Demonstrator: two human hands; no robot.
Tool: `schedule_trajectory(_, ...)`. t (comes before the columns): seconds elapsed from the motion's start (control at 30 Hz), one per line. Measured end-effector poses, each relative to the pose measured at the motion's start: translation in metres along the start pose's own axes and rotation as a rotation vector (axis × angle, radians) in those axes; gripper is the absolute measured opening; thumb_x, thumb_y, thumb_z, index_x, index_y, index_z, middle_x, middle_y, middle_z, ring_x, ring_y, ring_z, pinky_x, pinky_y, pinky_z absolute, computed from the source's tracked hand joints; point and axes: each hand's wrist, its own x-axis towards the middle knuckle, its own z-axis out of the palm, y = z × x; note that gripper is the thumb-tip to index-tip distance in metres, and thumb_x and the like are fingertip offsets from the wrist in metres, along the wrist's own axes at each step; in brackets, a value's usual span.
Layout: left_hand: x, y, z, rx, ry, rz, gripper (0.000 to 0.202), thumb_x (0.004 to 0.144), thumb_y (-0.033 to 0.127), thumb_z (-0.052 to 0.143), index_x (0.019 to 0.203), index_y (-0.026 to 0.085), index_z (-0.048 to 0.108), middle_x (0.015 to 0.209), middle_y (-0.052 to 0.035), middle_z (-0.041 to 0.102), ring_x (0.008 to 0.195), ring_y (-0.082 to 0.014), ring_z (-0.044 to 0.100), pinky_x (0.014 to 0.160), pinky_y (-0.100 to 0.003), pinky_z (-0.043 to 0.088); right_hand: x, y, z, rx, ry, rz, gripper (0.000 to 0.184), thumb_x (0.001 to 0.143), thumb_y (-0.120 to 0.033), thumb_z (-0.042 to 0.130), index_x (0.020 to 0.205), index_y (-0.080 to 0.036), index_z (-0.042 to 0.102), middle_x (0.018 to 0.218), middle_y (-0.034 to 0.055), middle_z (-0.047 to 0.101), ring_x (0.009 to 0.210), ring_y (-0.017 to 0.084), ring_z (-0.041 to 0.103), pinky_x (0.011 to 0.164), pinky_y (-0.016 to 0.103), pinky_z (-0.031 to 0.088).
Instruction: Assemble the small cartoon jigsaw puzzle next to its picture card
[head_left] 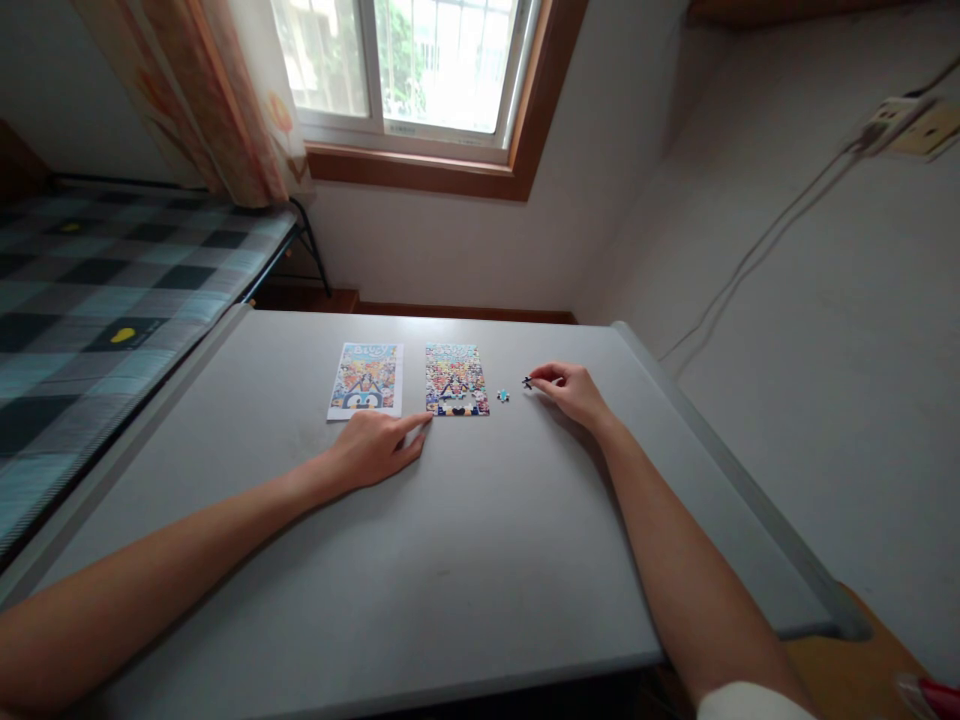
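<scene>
A colourful jigsaw puzzle (456,365) lies flat on the grey table (450,560), with a pale gap in its lower part. At its lower left corner my left hand (379,445) rests on the table, index finger stretched out to touch the edge and nothing held. Right of the puzzle, my right hand (568,392) pinches a small dark puzzle piece (527,383) between thumb and fingers. One loose blue puzzle piece (503,396) lies between the puzzle and that hand. Left of the puzzle is a printed reference picture (367,375), its lower edge partly behind my left hand.
Beyond the table stands a window (420,70) with a brown frame, beside a patterned curtain (217,90). A bed with a checked cover (142,270) is at the left. On the right wall, a cable (739,275) hangs from a socket (911,128).
</scene>
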Motion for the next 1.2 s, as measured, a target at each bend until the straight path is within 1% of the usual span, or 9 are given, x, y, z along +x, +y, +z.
schedule_trajectory(0.17,0.0,0.0,0.0,-0.026,-0.01,-0.013,0.035,0.09,0.037,0.047,0.118,0.026,0.065,0.057,0.0,0.065,0.052,-0.0151,0.06,0.054,-0.024,0.039,0.002,0.001,0.005,0.049,0.007,0.019,0.028,0.075,-0.034,0.06,0.091,-0.016,0.073,0.081,0.0069,0.072,0.07,0.015,0.062,0.064,0.027,0.048)
schedule_trajectory(0.23,0.0,0.0,0.0,-0.036,-0.004,-0.011,0.036,0.09,0.037,0.047,0.118,0.026,0.065,0.056,0.0001,0.064,0.051,-0.0145,0.059,0.054,-0.023,0.04,0.003,-0.003,0.008,0.083,0.017,0.008,0.027,0.075,-0.034,0.059,0.09,-0.016,0.073,0.085,0.0076,0.073,0.072,0.016,0.063,0.065,0.028,0.049)
schedule_trajectory(0.4,0.001,0.0,-0.001,-0.031,-0.011,-0.008,0.036,0.089,0.037,0.047,0.118,0.026,0.065,0.057,-0.0002,0.065,0.053,-0.0145,0.06,0.054,-0.023,0.04,0.012,-0.031,0.019,0.174,-0.048,-0.018,0.022,0.072,-0.033,0.064,0.083,-0.017,0.074,0.082,0.0065,0.074,0.073,0.017,0.066,0.068,0.029,0.051)
schedule_trajectory(0.47,0.001,0.0,-0.002,-0.027,-0.022,-0.009,0.036,0.089,0.037,0.047,0.119,0.026,0.065,0.058,-0.0004,0.066,0.054,-0.0148,0.061,0.054,-0.023,0.039,0.018,-0.044,0.027,0.169,-0.086,-0.002,0.018,0.071,-0.029,0.065,0.08,-0.016,0.074,0.079,0.0065,0.074,0.071,0.017,0.066,0.068,0.028,0.051)
schedule_trajectory(0.57,0.001,0.001,-0.002,-0.023,-0.024,-0.013,0.035,0.089,0.037,0.048,0.119,0.027,0.064,0.06,-0.0006,0.067,0.054,-0.0153,0.062,0.054,-0.023,0.039,0.024,-0.057,0.042,0.151,-0.102,0.079,0.015,0.068,-0.025,0.067,0.076,-0.014,0.074,0.073,0.0074,0.073,0.068,0.017,0.066,0.062,0.026,0.049)
schedule_trajectory(0.77,0.001,0.001,-0.001,-0.022,-0.019,-0.013,0.035,0.089,0.037,0.049,0.12,0.028,0.064,0.061,-0.0003,0.067,0.055,-0.0159,0.062,0.054,-0.023,0.038,0.02,-0.064,0.067,0.162,-0.123,0.149,0.01,0.065,-0.02,0.066,0.071,-0.014,0.072,0.064,0.0046,0.07,0.059,0.014,0.062,0.054,0.022,0.044)
schedule_trajectory(0.87,0.001,0.002,-0.002,-0.025,-0.024,-0.015,0.035,0.089,0.036,0.049,0.12,0.027,0.064,0.062,-0.0009,0.068,0.056,-0.0154,0.062,0.055,-0.023,0.039,0.017,-0.065,0.07,0.132,-0.113,0.142,0.012,0.066,-0.018,0.065,0.073,-0.013,0.073,0.065,0.0048,0.07,0.059,0.014,0.062,0.054,0.022,0.044)
schedule_trajectory(1.03,0.001,0.002,-0.002,-0.025,-0.016,-0.014,0.035,0.089,0.036,0.049,0.119,0.026,0.064,0.062,-0.0012,0.068,0.056,-0.0152,0.062,0.055,-0.023,0.039,0.016,-0.068,0.068,0.031,-0.117,0.105,0.014,0.067,-0.018,0.064,0.075,-0.014,0.075,0.068,0.005,0.071,0.064,0.015,0.064,0.057,0.022,0.045)
schedule_trajectory(1.2,0.001,0.001,-0.001,-0.012,-0.03,-0.023,0.035,0.089,0.037,0.049,0.12,0.028,0.064,0.062,-0.0009,0.068,0.056,-0.0166,0.063,0.054,-0.024,0.039,0.013,-0.076,0.064,-0.018,-0.147,0.117,0.013,0.066,-0.016,0.063,0.072,-0.015,0.075,0.061,0.0024,0.07,0.059,0.012,0.063,0.054,0.018,0.043)
